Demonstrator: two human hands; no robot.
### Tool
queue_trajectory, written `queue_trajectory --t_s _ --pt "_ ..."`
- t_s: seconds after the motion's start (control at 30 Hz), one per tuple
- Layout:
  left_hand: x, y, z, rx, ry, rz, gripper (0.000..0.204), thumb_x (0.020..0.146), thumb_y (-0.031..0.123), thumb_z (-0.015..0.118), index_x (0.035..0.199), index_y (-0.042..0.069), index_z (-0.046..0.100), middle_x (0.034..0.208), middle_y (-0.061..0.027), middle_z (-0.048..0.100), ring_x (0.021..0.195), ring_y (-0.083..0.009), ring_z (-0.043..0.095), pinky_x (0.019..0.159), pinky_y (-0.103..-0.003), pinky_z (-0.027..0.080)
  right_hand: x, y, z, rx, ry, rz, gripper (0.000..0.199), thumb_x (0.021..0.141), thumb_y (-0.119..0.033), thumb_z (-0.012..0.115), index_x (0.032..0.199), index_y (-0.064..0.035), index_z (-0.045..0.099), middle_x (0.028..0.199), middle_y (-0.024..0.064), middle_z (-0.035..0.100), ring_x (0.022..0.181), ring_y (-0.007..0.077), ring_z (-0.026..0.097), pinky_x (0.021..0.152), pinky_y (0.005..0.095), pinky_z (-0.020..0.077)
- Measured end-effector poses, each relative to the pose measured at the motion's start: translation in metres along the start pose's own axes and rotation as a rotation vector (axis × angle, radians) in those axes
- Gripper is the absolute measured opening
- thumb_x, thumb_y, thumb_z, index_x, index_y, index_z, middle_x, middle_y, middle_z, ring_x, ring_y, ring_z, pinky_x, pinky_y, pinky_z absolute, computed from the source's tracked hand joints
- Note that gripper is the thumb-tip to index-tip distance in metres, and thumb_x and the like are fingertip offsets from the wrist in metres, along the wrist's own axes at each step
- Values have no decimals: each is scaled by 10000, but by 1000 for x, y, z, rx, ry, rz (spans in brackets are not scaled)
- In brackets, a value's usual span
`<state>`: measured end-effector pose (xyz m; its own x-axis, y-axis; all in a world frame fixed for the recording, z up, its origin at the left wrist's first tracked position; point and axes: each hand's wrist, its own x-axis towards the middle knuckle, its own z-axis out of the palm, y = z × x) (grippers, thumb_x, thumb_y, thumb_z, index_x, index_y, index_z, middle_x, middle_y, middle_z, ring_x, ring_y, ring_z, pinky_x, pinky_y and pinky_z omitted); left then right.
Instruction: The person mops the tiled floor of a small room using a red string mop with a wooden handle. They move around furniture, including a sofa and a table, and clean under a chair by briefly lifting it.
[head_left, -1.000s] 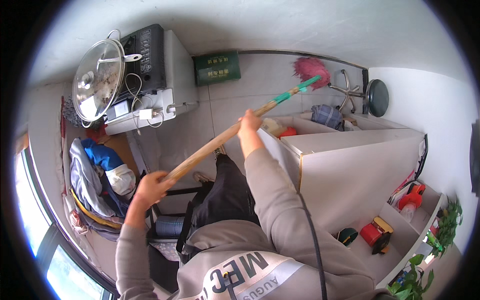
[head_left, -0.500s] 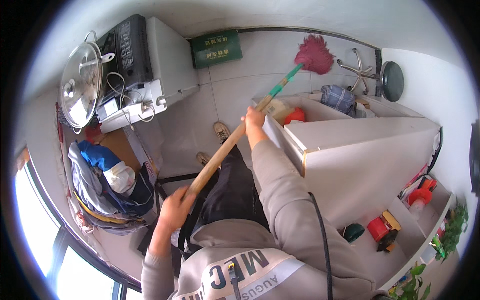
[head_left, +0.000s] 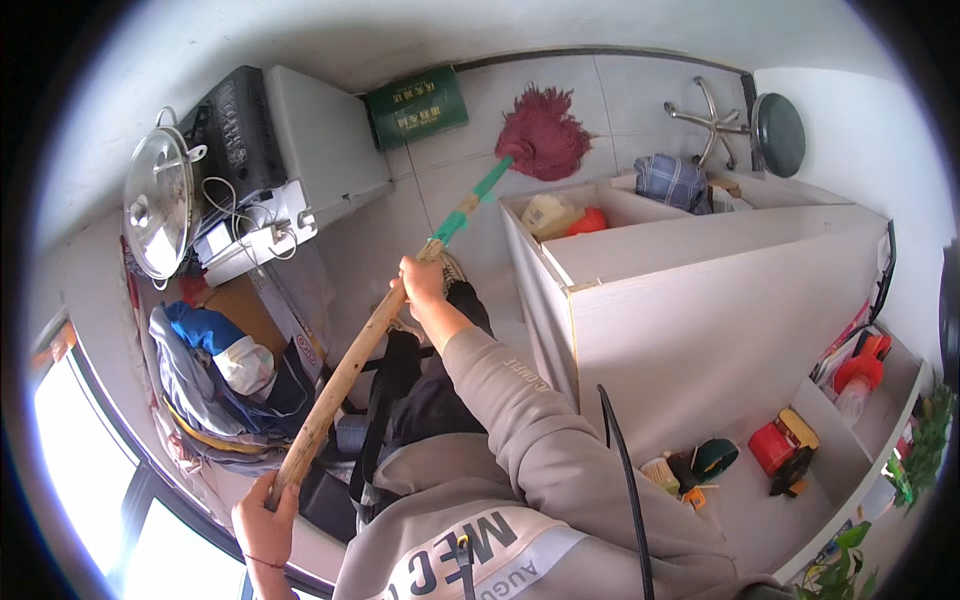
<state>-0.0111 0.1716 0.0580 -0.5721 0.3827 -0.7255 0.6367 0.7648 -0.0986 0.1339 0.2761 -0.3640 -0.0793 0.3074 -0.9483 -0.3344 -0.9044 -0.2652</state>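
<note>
A mop (head_left: 350,365) with a long wooden handle slants across the view, its dark red strand head spread on the tiled floor (head_left: 450,180) at the far middle. Green wrapping covers the handle just behind the head. My left hand (head_left: 266,518) is closed around the handle's near end, low at the left. Farther up, below the green wrapping, my right hand (head_left: 420,283) grips the wood. Both my shoes are partly hidden beneath the handle and my right hand.
A white cabinet (head_left: 720,300) with open compartments stands at the right. Beyond it are a stool (head_left: 712,122) with a metal star base and a green box (head_left: 418,106). Left are a glass-lidded pan (head_left: 160,205) and piled clothes (head_left: 225,380).
The mop head has moved left and nearer across the floor. My left hand has drawn down and left with the handle's end, and my right hand has shifted left and nearer.
</note>
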Motion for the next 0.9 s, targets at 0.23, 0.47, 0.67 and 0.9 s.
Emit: queue_trajectory --t_s 0.23,0.47,0.67,0.9 --pt "31 6 23 219 310 439 416 734 319 785 1079 105 694 717 -96 640 626 -275 649 591 -356 521 36 -23 -28 503 -87 -30 132 769 -131 583 810 -61 479 682 79 503 541 249 546 553 387 483" --pt "118 73 78 246 476 697 418 748 401 761 1076 156 679 694 -56 587 599 -244 617 541 -357 493 66 -114 -41 499 108 -113 120 843 -153 561 855 -55 494 733 62 521 637 204 563 628 385 515" --pt "85 20 123 -55 132 445 448 764 292 774 1162 115 673 869 -132 690 765 -291 685 675 -357 544 70 -52 -56 -156 328 -134 137 832 -130 587 807 -13 521 673 77 536 503 213 571 455 351 461" --pt "25 -94 91 -148 129 241 433 709 222 813 1111 104 703 856 -127 695 724 -279 686 668 -338 545 -15 77 -10 -269 219 27 171 830 -106 598 906 20 509 706 98 558 571 217 598 514 381 539"
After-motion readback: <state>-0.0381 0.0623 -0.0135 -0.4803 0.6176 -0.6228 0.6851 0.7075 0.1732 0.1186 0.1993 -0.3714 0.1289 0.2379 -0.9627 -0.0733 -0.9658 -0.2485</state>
